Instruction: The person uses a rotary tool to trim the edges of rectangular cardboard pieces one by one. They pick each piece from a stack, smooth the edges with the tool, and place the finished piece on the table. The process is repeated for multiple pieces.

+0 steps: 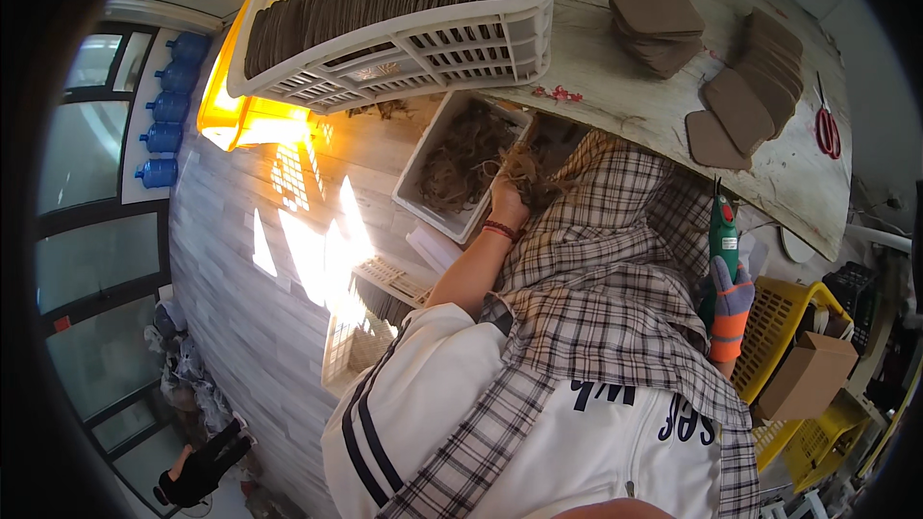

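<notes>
My bare left hand (508, 202), a dark red bracelet at its wrist, is closed around a clump of thin brown scraps (522, 165). It is at the right side of a white bin (415, 186) that holds more curled brown scraps. My right hand (735, 296), in a grey and orange glove, grips a green handheld power cutter (724, 235) with its narrow dark tip pointing up beside the table edge. A plaid apron (596, 279) covers my lap.
On the worn table (586, 67) lie a stack of brown pads (658, 19), a fanned row of pads (764, 72) and red-handled scissors (827, 130). A white basket (423, 58) full of upright brown pieces stands at upper left. Yellow crates (779, 327) and a cardboard box (810, 375) are at right.
</notes>
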`<state>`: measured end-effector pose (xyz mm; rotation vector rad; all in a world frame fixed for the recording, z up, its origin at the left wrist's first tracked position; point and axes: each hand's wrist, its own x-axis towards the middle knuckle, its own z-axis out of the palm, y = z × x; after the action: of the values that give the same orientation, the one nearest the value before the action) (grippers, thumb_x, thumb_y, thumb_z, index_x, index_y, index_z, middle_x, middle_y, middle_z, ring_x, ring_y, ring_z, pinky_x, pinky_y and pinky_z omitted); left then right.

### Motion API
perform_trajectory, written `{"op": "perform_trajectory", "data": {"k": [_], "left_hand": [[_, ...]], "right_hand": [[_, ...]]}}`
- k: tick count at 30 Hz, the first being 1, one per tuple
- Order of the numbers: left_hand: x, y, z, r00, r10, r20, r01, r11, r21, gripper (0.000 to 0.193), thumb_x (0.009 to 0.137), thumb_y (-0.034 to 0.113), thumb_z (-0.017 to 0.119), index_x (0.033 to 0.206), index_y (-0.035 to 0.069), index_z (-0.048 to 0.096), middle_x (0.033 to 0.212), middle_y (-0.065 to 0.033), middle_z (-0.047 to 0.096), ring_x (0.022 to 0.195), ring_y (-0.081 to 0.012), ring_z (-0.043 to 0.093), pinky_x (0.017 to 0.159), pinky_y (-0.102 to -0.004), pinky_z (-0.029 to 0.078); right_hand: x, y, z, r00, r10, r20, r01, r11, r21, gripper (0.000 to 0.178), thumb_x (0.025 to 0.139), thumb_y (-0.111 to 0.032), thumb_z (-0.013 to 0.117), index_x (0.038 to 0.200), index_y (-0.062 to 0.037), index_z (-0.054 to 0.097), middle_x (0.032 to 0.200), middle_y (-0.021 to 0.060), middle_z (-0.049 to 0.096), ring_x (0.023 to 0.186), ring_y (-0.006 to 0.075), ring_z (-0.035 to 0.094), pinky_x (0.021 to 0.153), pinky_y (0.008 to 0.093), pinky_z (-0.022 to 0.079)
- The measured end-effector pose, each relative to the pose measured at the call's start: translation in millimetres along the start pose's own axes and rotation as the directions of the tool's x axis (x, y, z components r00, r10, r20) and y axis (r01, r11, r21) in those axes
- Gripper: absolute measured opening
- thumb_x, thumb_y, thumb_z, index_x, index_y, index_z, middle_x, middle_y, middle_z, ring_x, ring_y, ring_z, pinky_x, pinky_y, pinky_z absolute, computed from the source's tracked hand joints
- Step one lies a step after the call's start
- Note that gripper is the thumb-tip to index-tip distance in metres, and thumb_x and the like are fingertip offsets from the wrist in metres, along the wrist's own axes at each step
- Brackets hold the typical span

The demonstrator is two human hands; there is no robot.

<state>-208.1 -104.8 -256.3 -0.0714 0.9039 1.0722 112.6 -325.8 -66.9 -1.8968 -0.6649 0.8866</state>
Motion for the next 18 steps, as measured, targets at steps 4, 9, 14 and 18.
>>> {"op": "perform_trajectory", "data": {"k": [4, 9, 14, 18], "left_hand": [[12, 26, -46, 0.953, 0.046, -0.298, -0.063, 0.997, -0.047, 0.040, 0.097, 0.027, 0.032, 0.128, 0.009, 0.050, 0.129, -0.0059, 0.052, 0.113, -0.0255, 0.052, 0.096, -0.0408, 0.043], [34, 59, -107, 0.983, 0.131, -0.130, -0.138, 0.989, -0.051, 0.050, 0.096, 0.040, 0.036, 0.137, 0.012, 0.039, 0.140, -0.0082, 0.041, 0.128, -0.0275, 0.039, 0.104, -0.0431, 0.035], [7, 79, -32, 0.897, 0.053, -0.440, -0.144, 0.974, -0.175, 0.060, 0.093, 0.044, 0.047, 0.140, 0.010, 0.032, 0.142, -0.0145, 0.033, 0.127, -0.0299, 0.039, 0.097, -0.0516, 0.042], [-1, 56, -30, 0.884, 0.197, -0.424, -0.058, 0.947, 0.317, 0.060, 0.092, 0.038, 0.053, 0.142, 0.012, 0.032, 0.139, -0.0153, 0.040, 0.126, -0.0294, 0.041, 0.101, -0.0457, 0.038]], "right_hand": [[0, -2, 1, 0.999, -0.051, -0.010, 0.050, 0.996, -0.067, 0.024, 0.086, -0.014, 0.065, 0.102, 0.0034, 0.061, 0.084, 0.0046, 0.063, 0.072, 0.0101, 0.055, 0.064, 0.0231, 0.044], [3, 8, 0, 0.995, -0.101, -0.003, 0.101, 0.995, -0.004, 0.025, 0.086, -0.014, 0.065, 0.103, 0.0035, 0.061, 0.086, 0.0052, 0.063, 0.073, 0.0098, 0.056, 0.064, 0.0228, 0.044], [2, 7, 0, 0.998, -0.053, -0.031, 0.055, 0.997, 0.058, 0.026, 0.085, -0.014, 0.066, 0.104, 0.0033, 0.060, 0.086, 0.0049, 0.063, 0.073, 0.0089, 0.056, 0.064, 0.0224, 0.044], [1, 4, 2, 0.998, -0.058, -0.018, 0.058, 0.998, -0.023, 0.028, 0.085, -0.016, 0.067, 0.104, 0.0032, 0.061, 0.085, 0.0051, 0.064, 0.073, 0.0090, 0.056, 0.064, 0.0230, 0.045]]}}
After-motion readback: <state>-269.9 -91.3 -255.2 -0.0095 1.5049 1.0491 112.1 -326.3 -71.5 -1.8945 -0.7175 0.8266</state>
